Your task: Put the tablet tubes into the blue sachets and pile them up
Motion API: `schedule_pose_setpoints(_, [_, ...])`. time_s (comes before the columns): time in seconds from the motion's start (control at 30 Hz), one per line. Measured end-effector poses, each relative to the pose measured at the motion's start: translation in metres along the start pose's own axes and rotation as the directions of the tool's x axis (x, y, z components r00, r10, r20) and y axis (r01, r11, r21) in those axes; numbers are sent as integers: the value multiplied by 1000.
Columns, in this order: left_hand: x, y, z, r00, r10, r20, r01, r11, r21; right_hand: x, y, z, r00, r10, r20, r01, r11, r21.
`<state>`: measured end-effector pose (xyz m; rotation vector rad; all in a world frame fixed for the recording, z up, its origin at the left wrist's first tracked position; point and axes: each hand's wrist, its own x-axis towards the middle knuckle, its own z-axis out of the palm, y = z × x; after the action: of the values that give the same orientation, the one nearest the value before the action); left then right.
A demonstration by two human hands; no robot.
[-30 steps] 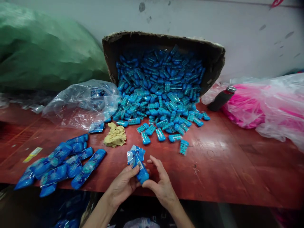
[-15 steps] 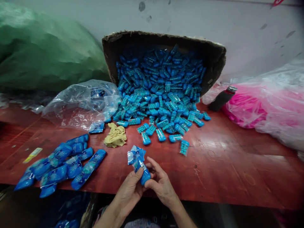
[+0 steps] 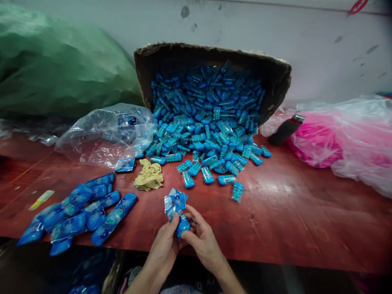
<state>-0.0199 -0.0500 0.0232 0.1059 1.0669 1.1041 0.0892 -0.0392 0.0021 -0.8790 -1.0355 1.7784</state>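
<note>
"What has changed since the last look?"

"My right grip [image 3: 202,243] has closed in. A second ago its fingers stood spread beside the blue packet [image 3: 183,226]; now they curl against its side. The packet has shifted slightly left since half a second ago, and my left grip [image 3: 166,241] went with it. The pile of small blue containers [image 3: 208,134], spilling from the cardboard box [image 3: 288,81], looks the same."

"And how does the packet look?"

"Glossy blue, with a rounded end toward me and a barcode strip just above that. Its upper part meets some flat printed blue pieces [image 3: 176,201]; I can't tell whether those are joined to it. I have it near the middle of the worktop's [image 3: 290,228] front edge, to the right of the pile of long blue packs [image 3: 70,212] by the front left corner. The crumpled yellow cloth [image 3: 149,175] lies beyond it, a little to the left."

"How are you holding it?"

"Clamped between both hands. My left thumb [image 3: 174,220] presses on the upper face, my right thumb [image 3: 187,236] on the rounded end. The fingers underneath are mostly hidden."
</note>
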Motion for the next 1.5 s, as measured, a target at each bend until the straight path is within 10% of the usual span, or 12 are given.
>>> schedule_pose_setpoints(0.47, [-10, -11, 5, 983, -33, 181, 39, 999, -25, -1, 2, -14, 997, -56, -56, 46, 985, -164])
schedule_pose_setpoints(0.67, [-4, 11, -10, 985, 168, -28, -151, 940, 305, -2, -5, -15, 998, -19, 67, 29, 990, -141])
schedule_pose_setpoints(0.8, [-7, 65, -53, 762, 620, -190, -271, 571, 775, 9, -15, -17, 985, -167, 52, 167, 809, -564])
schedule_pose_setpoints(0.87, [-14, 93, -72, 593, 765, -251, -61, 353, 934, 22, -20, -16, 969, -221, 112, 233, 657, -717])
schedule_pose_setpoints(0.97, [-24, 112, -84, 280, 958, -63, 120, 30, 992, 46, -22, -11, 954, -241, 175, 257, 368, -893])
schedule_pose_setpoints(1.03, [-25, 106, -81, 152, 985, 79, 83, -92, 992, 60, -18, -7, 962, -211, 174, 206, 145, -968])
schedule_pose_setpoints(1.1, [-21, 86, -71, 237, 968, 85, -84, -66, 994, 71, -12, -3, 970, -185, 159, 159, -13, -987])
schedule_pose_setpoints(1.2, [-6, 47, -52, 618, 785, -46, -295, 286, 912, 75, -2, -1, 972, -179, 150, 135, -91, -987])
schedule_pose_setpoints(1.3, [8, 20, -38, 765, 640, -67, -341, 491, 802, 70, 0, -2, 971, -184, 153, 132, -118, -984])
schedule_pose_setpoints(1.37, [13, 18, -35, 729, 684, -21, -398, 449, 800, 66, -4, -2, 972, -175, 160, 139, -126, -982])
schedule_pose_setpoints(1.5, [17, 47, -40, 439, 879, 188, -431, 23, 902, 71, -17, 13, 968, -153, 197, 189, -68, -980])
